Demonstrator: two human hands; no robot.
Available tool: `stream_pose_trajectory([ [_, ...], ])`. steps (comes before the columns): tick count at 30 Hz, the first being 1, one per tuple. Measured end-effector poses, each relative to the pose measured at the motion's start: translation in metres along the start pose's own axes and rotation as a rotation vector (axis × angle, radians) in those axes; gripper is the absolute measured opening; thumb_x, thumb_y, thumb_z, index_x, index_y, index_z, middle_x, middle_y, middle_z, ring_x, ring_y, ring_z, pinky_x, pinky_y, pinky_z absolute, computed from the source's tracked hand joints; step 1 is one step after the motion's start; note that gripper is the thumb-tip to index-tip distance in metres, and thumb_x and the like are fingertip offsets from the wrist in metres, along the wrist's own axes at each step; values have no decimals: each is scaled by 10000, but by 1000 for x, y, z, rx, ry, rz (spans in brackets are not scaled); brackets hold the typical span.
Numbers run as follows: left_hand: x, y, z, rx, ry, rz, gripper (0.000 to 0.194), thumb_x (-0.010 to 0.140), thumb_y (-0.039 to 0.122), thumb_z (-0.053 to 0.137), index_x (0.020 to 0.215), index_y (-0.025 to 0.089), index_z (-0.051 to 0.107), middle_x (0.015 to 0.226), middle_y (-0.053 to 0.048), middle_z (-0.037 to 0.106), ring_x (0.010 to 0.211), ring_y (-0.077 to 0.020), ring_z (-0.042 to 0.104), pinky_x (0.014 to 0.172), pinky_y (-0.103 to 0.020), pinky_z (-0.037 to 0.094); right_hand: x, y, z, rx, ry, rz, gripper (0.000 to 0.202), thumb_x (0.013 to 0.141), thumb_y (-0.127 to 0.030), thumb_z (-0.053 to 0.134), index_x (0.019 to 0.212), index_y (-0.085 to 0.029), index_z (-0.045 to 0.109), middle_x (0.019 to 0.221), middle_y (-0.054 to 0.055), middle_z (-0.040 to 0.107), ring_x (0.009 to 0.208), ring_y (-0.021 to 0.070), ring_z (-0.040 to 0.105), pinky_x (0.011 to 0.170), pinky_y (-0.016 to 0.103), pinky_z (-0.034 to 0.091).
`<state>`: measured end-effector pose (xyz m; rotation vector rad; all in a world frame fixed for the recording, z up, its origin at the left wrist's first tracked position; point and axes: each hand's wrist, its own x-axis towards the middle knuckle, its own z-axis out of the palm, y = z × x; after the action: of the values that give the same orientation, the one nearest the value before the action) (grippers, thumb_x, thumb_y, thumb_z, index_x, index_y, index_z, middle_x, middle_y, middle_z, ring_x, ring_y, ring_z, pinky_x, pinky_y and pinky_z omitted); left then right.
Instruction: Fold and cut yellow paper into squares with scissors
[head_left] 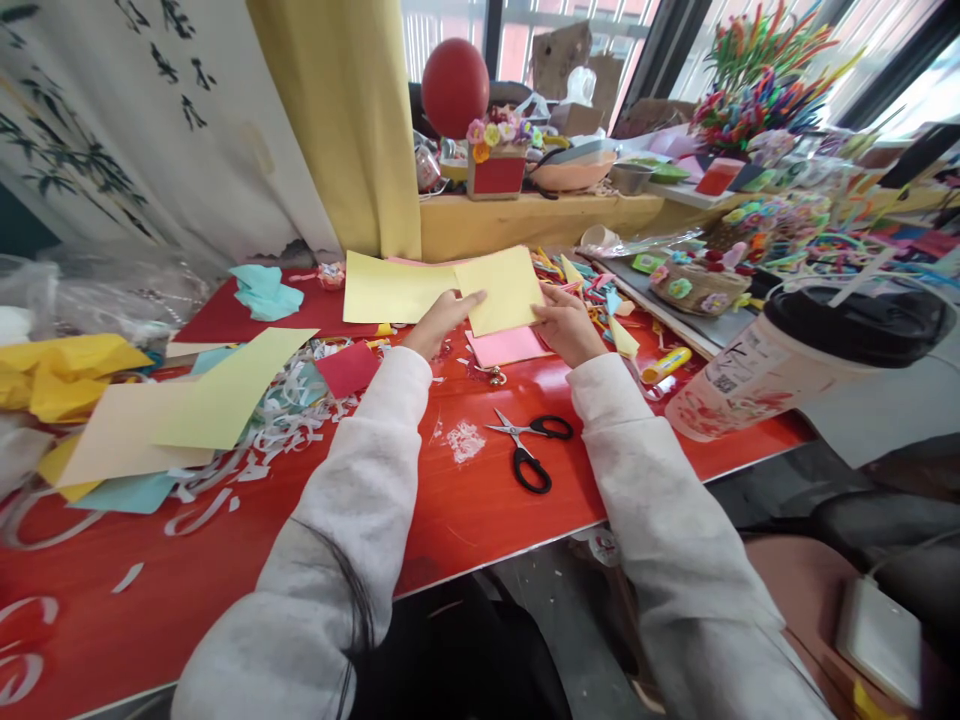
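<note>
A square sheet of yellow paper (504,290) is held up between my two hands over the red table. My left hand (444,322) grips its left edge, the thumb lying on top. At the right edge my right hand (566,322) pinches the same sheet. Behind it to the left lies a second, longer yellow sheet (397,290). Pink paper (508,347) rests on the table just below the held sheet. Nearer to me, scissors (529,440) with black handles lie with their blades slightly apart.
Left are stacked coloured sheets (232,395) and white paper shreds (289,420). A tall lidded cup (780,365) stands at the right table edge, near a yellow glue stick (666,366). Paper strips (592,300) and a woven basket (697,285) with crocheted flowers fill the back right.
</note>
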<state>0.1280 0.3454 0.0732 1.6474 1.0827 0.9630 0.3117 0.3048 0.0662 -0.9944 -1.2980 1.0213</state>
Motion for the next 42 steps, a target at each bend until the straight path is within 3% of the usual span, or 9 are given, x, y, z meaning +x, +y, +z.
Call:
stream_pose_trajectory([
  [3,2,1,8,-159,1,146,399,808,283,545,1169,116,512,1189,-103,613,1064,-196,585,925,-314,428,5,10,-1,-198,35,-151,436,758,-121,433,1192,-168,440,1249,106,562,1135,206,542,975,399,426],
  [6,4,-9,18,-249,27,198,469,742,218,595,1176,100,463,1221,-127,580,1079,-201,571,952,-322,415,10,25,-3,-406,112,-214,420,760,-139,473,1178,-138,429,1266,145,532,1188,217,492,1028,391,363],
  [10,4,-28,28,-298,40,160,467,693,142,598,1121,73,425,1134,-160,593,1035,-226,581,932,-361,428,11,39,-4,-473,86,-183,575,714,-99,508,1263,-107,336,1274,170,505,1172,214,496,1018,366,376],
  [13,4,-34,33,-314,59,141,497,678,103,588,1122,109,366,1128,-135,568,1046,-220,565,932,-372,424,12,42,-3,-527,68,-141,570,708,-95,504,1256,-111,349,1265,164,498,1189,227,474,1023,380,372],
  [18,2,-31,33,-321,97,155,514,670,64,570,1107,177,323,1179,-84,509,1103,-193,516,955,-340,403,12,42,-3,-526,80,-126,578,721,-115,500,1268,-113,314,1268,170,483,1189,226,471,1022,385,373],
  [23,0,-29,32,-302,94,152,434,694,55,518,1087,164,370,1148,-84,532,1098,-201,516,962,-346,395,12,45,-2,-522,82,-104,560,734,-102,471,1259,-118,274,1269,183,472,1171,213,486,982,370,412],
  [29,0,-30,33,-272,64,156,476,689,47,513,1138,132,382,1127,-93,564,1087,-200,535,980,-344,384,9,45,-2,-541,79,-75,520,760,-101,444,1239,-92,242,1236,205,494,1131,218,520,973,375,415],
  [36,6,-39,37,-212,78,135,533,704,52,542,1180,162,329,1161,-83,551,1113,-190,529,974,-347,390,0,33,7,-599,47,-76,563,733,-74,465,1271,-162,324,1304,125,482,1202,205,453,1036,377,362],
  [42,11,-23,30,-158,96,92,498,684,114,583,1152,139,414,1138,-86,590,1040,-206,574,927,-355,426,2,21,-2,-663,148,-127,495,760,-106,401,1253,-139,431,1232,121,567,1121,252,521,969,414,403],
])
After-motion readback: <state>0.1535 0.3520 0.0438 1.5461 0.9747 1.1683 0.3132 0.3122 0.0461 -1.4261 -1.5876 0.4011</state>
